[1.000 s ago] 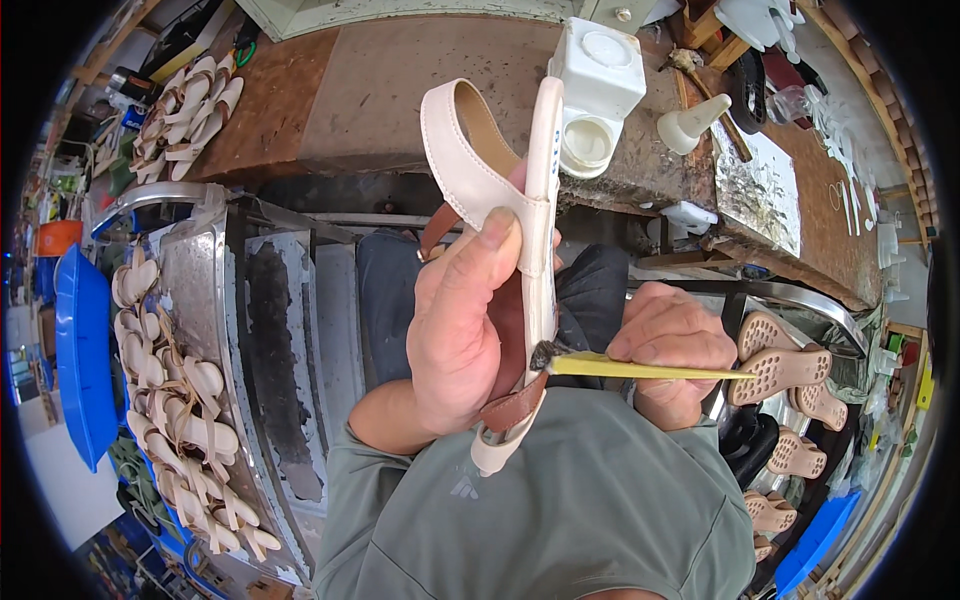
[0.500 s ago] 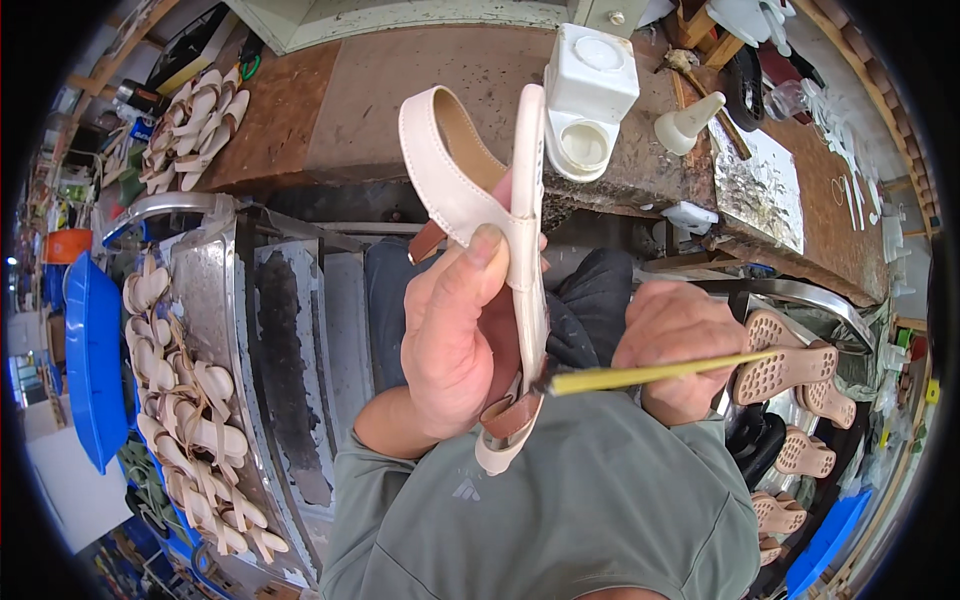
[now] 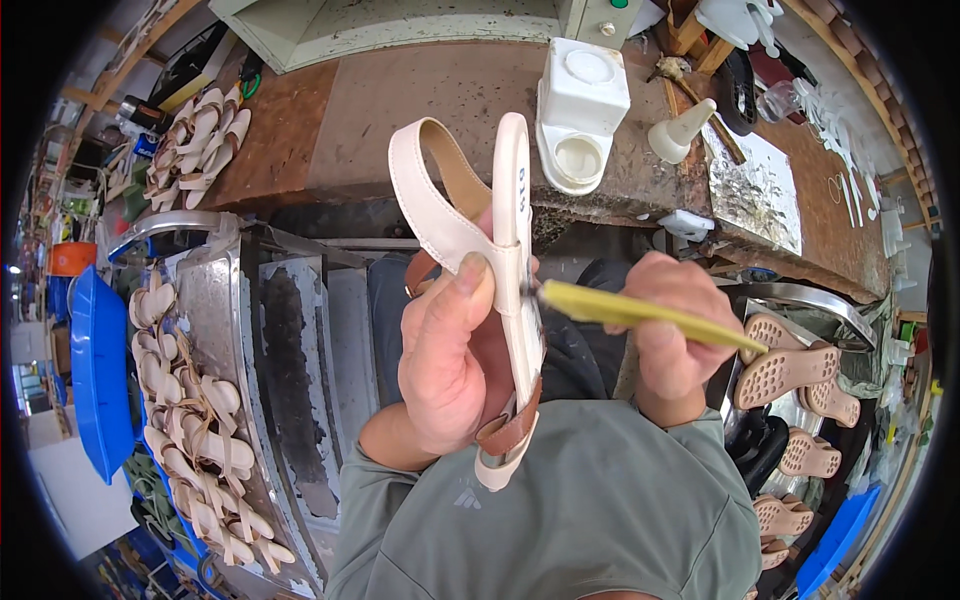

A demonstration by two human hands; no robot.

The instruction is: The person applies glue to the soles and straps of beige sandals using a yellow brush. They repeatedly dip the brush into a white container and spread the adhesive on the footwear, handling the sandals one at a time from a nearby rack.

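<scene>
A cream sandal (image 3: 508, 270) with a brown ankle strap is gripped upright in my left hand (image 3: 437, 365), thumb pressed on the side of the upper. Its sole edge faces right, and the rear strap hangs low over my shirt. My right hand (image 3: 680, 310) is closed around a brush with a flat yellow handle (image 3: 590, 300). The brush's dark tip meets the sandal's bottom near mid-length. My left fingertips are mostly hidden behind the sandal.
On the bench (image 3: 410, 110) stand a white plastic container with a cup (image 3: 583, 100) and a white nozzle (image 3: 680, 135). Cream sandals (image 3: 200, 440) are heaped at my left. Brown perforated soles (image 3: 785, 378) lie at my right. A metal rack (image 3: 215, 300) borders my left side.
The brush tip has moved from the sandal's lower end up to its middle. The sandal has shifted slightly left and down, showing more of its underside.
</scene>
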